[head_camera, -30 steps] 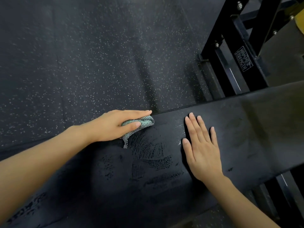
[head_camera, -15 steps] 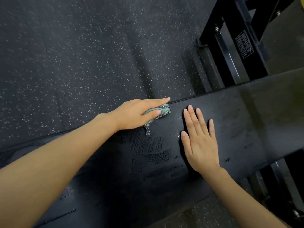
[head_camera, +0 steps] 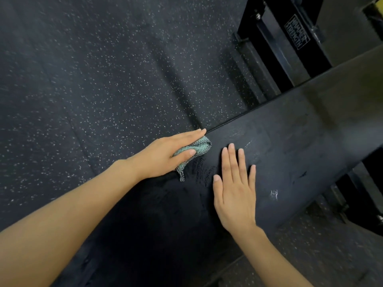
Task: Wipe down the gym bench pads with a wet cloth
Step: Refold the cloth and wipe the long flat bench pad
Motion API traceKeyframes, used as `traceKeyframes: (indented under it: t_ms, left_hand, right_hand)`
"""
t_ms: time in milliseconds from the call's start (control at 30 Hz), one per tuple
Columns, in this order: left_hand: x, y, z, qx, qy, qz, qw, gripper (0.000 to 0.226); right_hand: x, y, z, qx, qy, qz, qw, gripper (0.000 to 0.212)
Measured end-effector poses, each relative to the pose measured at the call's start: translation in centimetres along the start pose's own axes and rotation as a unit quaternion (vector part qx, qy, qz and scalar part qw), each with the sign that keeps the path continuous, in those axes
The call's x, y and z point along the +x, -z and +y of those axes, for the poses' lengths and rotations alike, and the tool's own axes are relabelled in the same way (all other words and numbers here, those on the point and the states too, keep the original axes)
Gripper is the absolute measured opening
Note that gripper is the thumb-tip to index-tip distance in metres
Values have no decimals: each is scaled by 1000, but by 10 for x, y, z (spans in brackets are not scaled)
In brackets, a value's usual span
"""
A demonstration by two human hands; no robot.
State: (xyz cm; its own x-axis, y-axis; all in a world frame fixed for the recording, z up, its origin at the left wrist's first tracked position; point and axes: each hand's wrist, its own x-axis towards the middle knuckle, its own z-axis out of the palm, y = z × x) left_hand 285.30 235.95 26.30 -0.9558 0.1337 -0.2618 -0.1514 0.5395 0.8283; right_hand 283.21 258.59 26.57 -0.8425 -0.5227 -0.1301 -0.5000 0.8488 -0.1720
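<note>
speckled floor point(head_camera: 103, 79) lies beyond far edge of bench pad point(head_camera: 300, 131). pad surface runs open toward black frame point(head_camera: 290, 38). right hand point(head_camera: 236, 195) flat, released, mid-pad. left hand point(head_camera: 163, 154) pinches cloth point(head_camera: 199, 149) at pad's far edge.

head cam | faces steeply down, tilted | close above bench pad point(head_camera: 290, 141) | floor point(head_camera: 103, 79) beyond

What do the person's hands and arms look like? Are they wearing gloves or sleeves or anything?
No gloves and no sleeves. The left hand and right hand are bare, with short, plain nails and no polish that shows. No rings, watch or bracelet are visible. The left forearm and right forearm are bare too, right down to the edge of the picture.
</note>
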Motion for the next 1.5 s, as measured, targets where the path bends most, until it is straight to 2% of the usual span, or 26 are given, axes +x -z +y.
traceKeyframes:
  t_ms: [233, 400, 700, 1000, 1133, 1267, 1367, 1500]
  left_hand:
    - [-35, 8, -17, -12, 4, -20, 1000, 55]
    - [-18, 10, -15, -10, 14, -43, 999, 57]
    - [23, -1, -1, -84, -7, -11, 996, 51]
    - [-5, 8, -9, -160, 12, -7, 987, 44]
    - [-30, 12, -19, -179, 49, 2, 983, 42]
    - [-56, 11, -35, -154, 97, -5, 983, 41]
    - [-62, 10, -28, -128, 70, 16, 989, 41]
    - [-53, 9, -20, -48, 28, 1, 998, 46]
  right_hand:
    - [-17, -12, -38, -16, -33, 0, 999, 59]
    - [-16, -12, -41, -21, -40, 3, 999, 59]
    - [-16, -12, -40, -21, -45, -6, 999, 60]
    - [-16, -11, -39, -10, -40, -5, 999, 61]
    - [-16, -11, -39, -15, -39, -5, 999, 61]
    - [-16, -12, -38, -18, -38, -9, 999, 61]
    - [-16, -12, -39, -20, -36, -8, 999, 61]
    - [-16, -12, -39, -20, -35, -3, 999, 61]
